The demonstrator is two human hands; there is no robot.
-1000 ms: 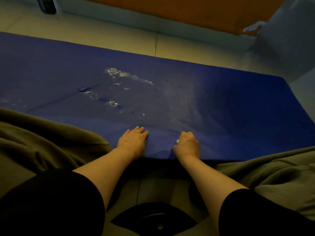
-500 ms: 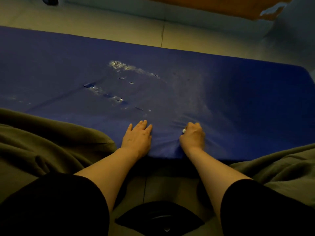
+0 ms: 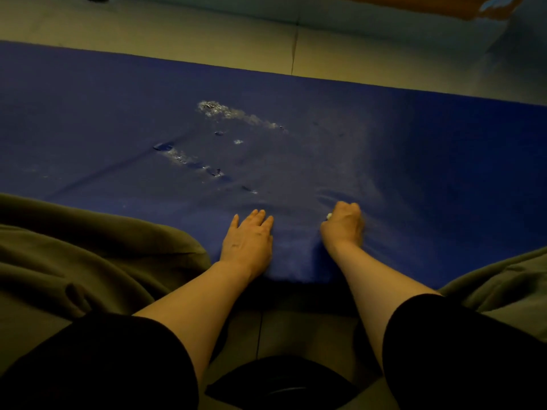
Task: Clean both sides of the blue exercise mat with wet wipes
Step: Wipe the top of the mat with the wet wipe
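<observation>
Mat point(image 3: 414, 161) lies flat lengthwise left-to-right on the floor point(image 3: 177, 39); left hand point(image 3: 247, 241) presses it, fingers straight and together; right hand point(image 3: 343, 224) fingers clamp a white wipe point(image 3: 328, 216).

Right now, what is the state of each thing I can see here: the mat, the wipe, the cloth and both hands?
mat: lies flat on the floor, with pale scuffed patches and small tears near the middle
wipe: bunched up, only a white bit shows
right hand: curled round the wipe, pressing on the mat
left hand: flat on the mat, fingers straight
olive cloth: crumpled, overlapping the near edge of the mat
</observation>
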